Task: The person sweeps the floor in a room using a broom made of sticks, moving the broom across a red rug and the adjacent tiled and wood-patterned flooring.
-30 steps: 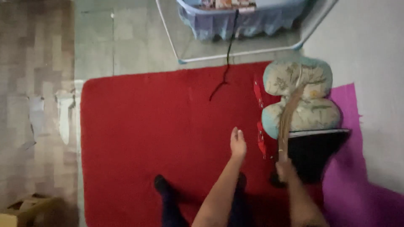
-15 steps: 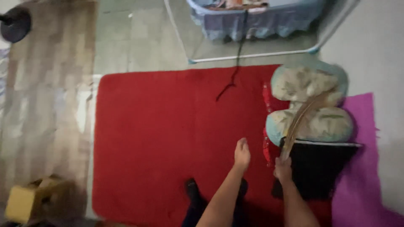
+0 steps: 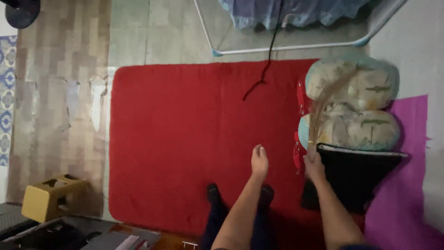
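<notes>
My right hand (image 3: 314,165) grips the handle of a straw hand broom (image 3: 323,109) whose bristles fan up over two pale patterned pillows (image 3: 358,104) at the right end of a red mattress (image 3: 194,139). My left hand (image 3: 259,161) hovers over the red mattress with its fingers together and holds nothing. A folded black cloth (image 3: 358,178) lies just below the pillows, beside my right hand. My legs in dark socks (image 3: 213,193) stand on the mattress's near edge.
A black cord (image 3: 266,65) trails from the back onto the mattress. A white metal frame with blue cloth (image 3: 296,14) stands behind. A purple mat (image 3: 409,185) lies to the right, a yellow box (image 3: 53,196) at lower left on the worn floor.
The view has shifted and drawn closer, so the mattress fills more of the frame. My right hand keeps its hold on the broom over the pillows; my left hand stays raised.
</notes>
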